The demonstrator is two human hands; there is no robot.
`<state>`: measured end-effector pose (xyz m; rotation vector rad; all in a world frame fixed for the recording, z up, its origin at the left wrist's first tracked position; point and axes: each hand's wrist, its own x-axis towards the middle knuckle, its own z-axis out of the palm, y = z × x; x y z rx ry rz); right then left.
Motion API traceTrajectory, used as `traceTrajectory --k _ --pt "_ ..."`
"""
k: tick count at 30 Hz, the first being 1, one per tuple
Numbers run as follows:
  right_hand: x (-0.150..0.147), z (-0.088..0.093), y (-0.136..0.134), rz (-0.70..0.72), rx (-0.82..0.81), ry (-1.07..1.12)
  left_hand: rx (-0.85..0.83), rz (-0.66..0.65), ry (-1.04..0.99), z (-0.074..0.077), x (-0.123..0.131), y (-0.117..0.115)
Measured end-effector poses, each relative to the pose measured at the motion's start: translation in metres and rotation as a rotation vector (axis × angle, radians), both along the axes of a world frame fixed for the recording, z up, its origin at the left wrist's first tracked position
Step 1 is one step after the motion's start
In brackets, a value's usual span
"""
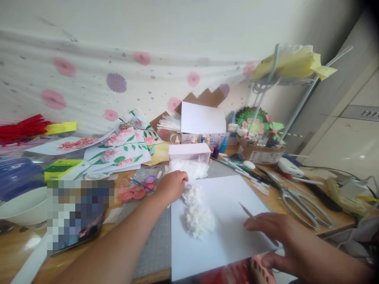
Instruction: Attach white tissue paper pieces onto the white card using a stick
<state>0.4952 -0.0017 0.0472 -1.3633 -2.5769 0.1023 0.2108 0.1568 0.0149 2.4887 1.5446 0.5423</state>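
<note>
My left hand [174, 184] reaches over the left edge of a white sheet of paper [225, 252], its fingers curled in beside a heap of white tissue-like pieces [192, 169]. Whatever lies between those fingertips is hidden. Just below it, two ruffled white clumps [197, 221] rest on the sheet, touching each other. Over the sheet's right side, my right hand [274, 234] holds a thin pointed tool [246, 210]. Its tip sticks out past the fingers toward the upper left; most of the tool is covered by the hand, so its kind is unclear.
Large metal scissors [296, 197] lie at the right. Behind the sheet stands an open white box [189, 152]. Painted flower sheets [118, 148], a red palette [133, 192] and a tablet-like device [89, 232] are on the left. A cardboard box [260, 152] of tools stands behind.
</note>
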Motion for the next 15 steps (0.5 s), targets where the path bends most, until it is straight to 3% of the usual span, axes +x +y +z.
traceTrajectory --k 5,15 --pt "0.009 0.003 0.024 -0.125 -0.119 -0.023 0.011 0.001 -0.055 0.002 0.0 0.001" --pt "0.011 -0.012 0.072 -0.233 -0.134 -0.184 0.046 0.031 -0.145 0.004 -0.001 0.0"
